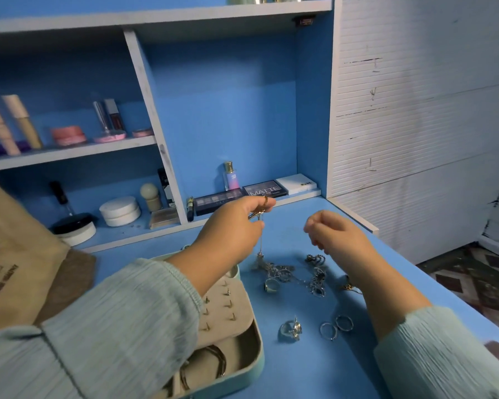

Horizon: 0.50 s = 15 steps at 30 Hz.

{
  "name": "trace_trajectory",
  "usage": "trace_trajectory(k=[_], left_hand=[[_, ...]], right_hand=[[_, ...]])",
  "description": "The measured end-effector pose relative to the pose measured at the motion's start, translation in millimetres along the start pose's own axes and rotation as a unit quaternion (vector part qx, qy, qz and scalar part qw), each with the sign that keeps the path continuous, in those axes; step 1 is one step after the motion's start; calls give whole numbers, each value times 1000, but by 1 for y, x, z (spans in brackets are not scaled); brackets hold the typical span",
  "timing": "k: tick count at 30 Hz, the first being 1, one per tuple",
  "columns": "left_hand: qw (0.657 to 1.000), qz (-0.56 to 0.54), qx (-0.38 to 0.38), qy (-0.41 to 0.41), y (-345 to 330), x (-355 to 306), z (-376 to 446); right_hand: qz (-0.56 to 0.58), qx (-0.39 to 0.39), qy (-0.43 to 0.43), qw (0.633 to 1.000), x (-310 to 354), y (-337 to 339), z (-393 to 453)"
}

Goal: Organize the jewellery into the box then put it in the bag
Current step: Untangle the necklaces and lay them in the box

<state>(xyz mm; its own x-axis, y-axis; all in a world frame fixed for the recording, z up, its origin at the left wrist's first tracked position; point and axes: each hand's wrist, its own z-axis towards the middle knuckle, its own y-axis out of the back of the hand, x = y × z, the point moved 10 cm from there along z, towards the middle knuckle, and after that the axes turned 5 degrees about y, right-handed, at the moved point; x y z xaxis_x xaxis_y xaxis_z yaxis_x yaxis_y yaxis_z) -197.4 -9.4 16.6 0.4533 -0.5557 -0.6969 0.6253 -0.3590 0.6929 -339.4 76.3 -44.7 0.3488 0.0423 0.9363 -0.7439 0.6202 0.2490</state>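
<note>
Above the blue desk (285, 370), a thin chain necklace (260, 240) is being pinched and dangled by the left hand (231, 226) over the jewellery pile (294, 273); the right hand (333, 233) is being held curled, empty, beside it. The open jewellery box (242, 352) is lying lower left.

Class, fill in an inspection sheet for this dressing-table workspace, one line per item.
Surface: blue tabletop.
Job's things: open jewellery box with studs and bangles; tan bag at left; chain; tangled jewellery; loose rings.
Clutter: eyeshadow palettes, perfume bottle, cosmetics on shelves.
Grippers: left hand pinches chain; right hand curled, nothing visibly held.
Cables: nothing seen.
Surroundings: white ribbed wall, patterned floor.
</note>
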Motion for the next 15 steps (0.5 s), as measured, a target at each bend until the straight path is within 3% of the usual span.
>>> trace_trajectory(k=[4,8,15], left_hand=[[1000,10,2,-17,1,-11,-1],[999,0,1,-36,2,-21,0],[999,-23,-13,-48,7,-27,3]], right_hand=[[-163,90,92,978,16,-32,-4],[-239,107,141,955,18,-51,-5],[-174,71,114,975,25,-49,-7]])
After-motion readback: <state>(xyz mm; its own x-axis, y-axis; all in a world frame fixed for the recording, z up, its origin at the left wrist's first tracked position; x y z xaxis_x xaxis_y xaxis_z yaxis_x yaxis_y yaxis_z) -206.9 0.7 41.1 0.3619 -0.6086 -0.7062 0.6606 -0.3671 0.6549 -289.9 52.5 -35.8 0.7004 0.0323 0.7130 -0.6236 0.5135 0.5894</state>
